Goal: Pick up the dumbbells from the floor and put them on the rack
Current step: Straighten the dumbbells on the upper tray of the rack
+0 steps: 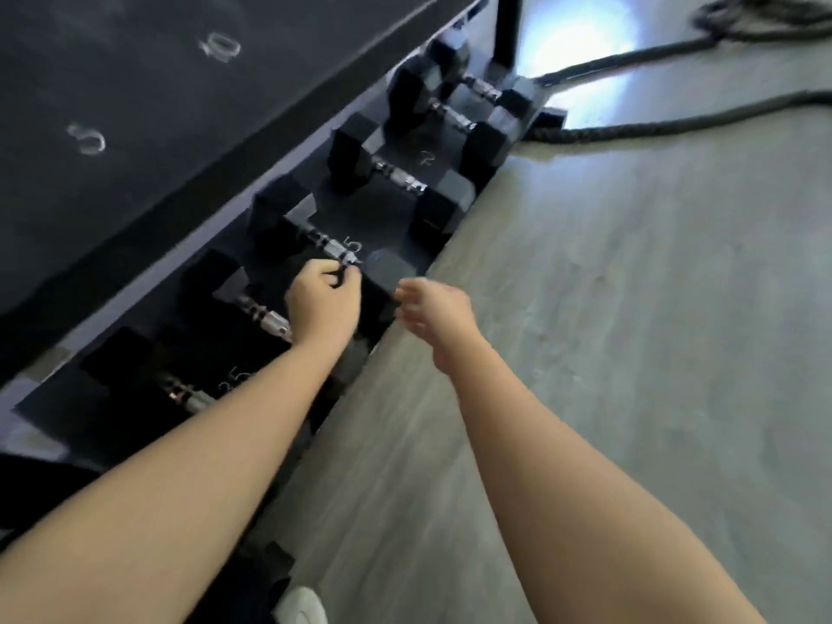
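My left hand seemingly gripped a racked dumbbell; my right hand hung open, risking pinched fingers.

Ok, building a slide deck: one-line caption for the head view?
Left hand on a racked dumbbell, right hand empty beside the lower shelf.

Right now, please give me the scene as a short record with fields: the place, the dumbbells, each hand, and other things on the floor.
place: lower shelf of a dark rack, beside a grey floor
dumbbells: a row of black hex dumbbells on the shelf; none visible on the floor
left hand: over the shelf, fingers curled at a dumbbell handle; grip unclear
right hand: in the air at the shelf edge, empty, fingers loose
other: thick rope on the floor, far right
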Demonstrator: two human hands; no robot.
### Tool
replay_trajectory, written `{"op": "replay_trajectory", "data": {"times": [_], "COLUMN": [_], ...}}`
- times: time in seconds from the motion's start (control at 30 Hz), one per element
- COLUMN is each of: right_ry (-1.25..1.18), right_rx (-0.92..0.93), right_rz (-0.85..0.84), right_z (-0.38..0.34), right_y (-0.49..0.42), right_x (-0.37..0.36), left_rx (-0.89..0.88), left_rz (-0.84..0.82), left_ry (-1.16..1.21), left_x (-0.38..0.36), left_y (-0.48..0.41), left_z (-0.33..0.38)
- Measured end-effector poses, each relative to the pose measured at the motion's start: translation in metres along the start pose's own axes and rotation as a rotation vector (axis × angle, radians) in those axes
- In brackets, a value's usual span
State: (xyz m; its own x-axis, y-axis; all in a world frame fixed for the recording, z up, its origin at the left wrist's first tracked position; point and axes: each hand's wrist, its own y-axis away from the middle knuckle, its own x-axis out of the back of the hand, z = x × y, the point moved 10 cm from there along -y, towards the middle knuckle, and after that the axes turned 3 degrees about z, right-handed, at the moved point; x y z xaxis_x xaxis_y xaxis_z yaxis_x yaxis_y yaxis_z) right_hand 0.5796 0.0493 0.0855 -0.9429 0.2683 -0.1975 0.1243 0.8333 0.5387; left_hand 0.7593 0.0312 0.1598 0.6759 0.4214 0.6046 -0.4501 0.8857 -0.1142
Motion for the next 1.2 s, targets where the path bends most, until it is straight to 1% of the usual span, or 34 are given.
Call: {"op": "replay_trajectory", "data": {"times": [0.07, 0.13, 0.17, 0.23, 0.3, 0.43, 0.53, 0.6, 0.7, 0.8, 0.87, 1.0, 1.13, 1.2], "right_ry": [-0.069, -0.068, -0.042, 0.037, 0.174, 0.595, 0.867, 1.046, 1.208, 1.240, 1.262, 1.289, 1.295, 1.293], "right_rx": [0.043, 0.122, 0.163, 0.262, 0.403, 0.737, 0.967, 1.080, 1.229, 1.307, 1.329, 1.389, 1.356, 1.331], "right_rz": [0.125, 0.204, 0.229, 0.259, 0.308, 0.414, 0.472, 0.493, 0.513, 0.542, 0.523, 0.417, 0.280, 0.204], "right_z": [-0.074, -0.156, -0.198, -0.286, -0.376, -0.537, -0.622, -0.660, -0.698, -0.720, -0.730, -0.751, -0.773, -0.782], "right_y": [0.033, 0.076, 0.100, 0.149, 0.207, 0.332, 0.404, 0.431, 0.444, 0.436, 0.416, 0.350, 0.261, 0.220], "right_x": [0.048, 0.085, 0.100, 0.119, 0.131, 0.137, 0.140, 0.141, 0.138, 0.128, 0.115, 0.074, 0.025, 0.001], "left_rx": [0.051, 0.081, 0.049, -0.055, -0.172, -0.443, -0.669, -0.809, -0.883, -0.853, -0.815, -0.693, -0.570, -0.488], "left_rz": [-0.132, -0.276, -0.330, -0.388, -0.398, -0.381, -0.294, -0.211, -0.112, -0.033, 0.002, 0.087, 0.183, 0.205], "left_ry": [0.153, 0.306, 0.337, 0.345, 0.314, 0.171, 0.072, -0.014, -0.099, -0.114, -0.131, -0.129, -0.034, 0.000], "left_x": [-0.012, -0.009, 0.000, 0.029, 0.070, 0.162, 0.222, 0.252, 0.279, 0.292, 0.290, 0.279, 0.261, 0.248], "left_y": [0.024, 0.047, 0.056, 0.070, 0.084, 0.112, 0.118, 0.113, 0.094, 0.068, 0.047, -0.011, -0.085, -0.122], "left_z": [0.074, 0.152, 0.196, 0.287, 0.378, 0.544, 0.636, 0.677, 0.704, 0.700, 0.690, 0.662, 0.629, 0.615]}}
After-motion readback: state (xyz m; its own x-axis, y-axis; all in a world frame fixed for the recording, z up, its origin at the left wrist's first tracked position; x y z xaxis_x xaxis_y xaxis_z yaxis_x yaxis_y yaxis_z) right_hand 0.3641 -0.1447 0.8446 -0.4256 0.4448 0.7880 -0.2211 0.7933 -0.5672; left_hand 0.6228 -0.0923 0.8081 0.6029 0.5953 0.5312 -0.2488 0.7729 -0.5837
